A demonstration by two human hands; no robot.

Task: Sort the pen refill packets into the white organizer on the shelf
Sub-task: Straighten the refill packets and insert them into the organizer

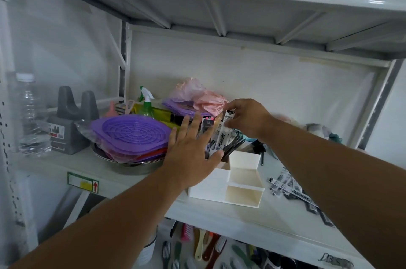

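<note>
The white organizer [219, 185] stands on the middle shelf, with several pen refill packets [216, 139] standing upright in its back left compartment. My left hand [193, 150] has straight fingers pressed against the left side of those packets. My right hand [246, 118] pinches the top of one packet [227, 124] above that compartment. More refill packets [292, 189] lie loose on the shelf to the right of the organizer. The organizer's front compartments look empty.
Purple plastic trays [129, 134] sit in a metal bowl left of the organizer, with a green spray bottle [146, 103], pink bag [197, 95], grey holder [70, 119] and clear bottle [30, 114] behind. Brushes [204, 244] lie on the lower shelf.
</note>
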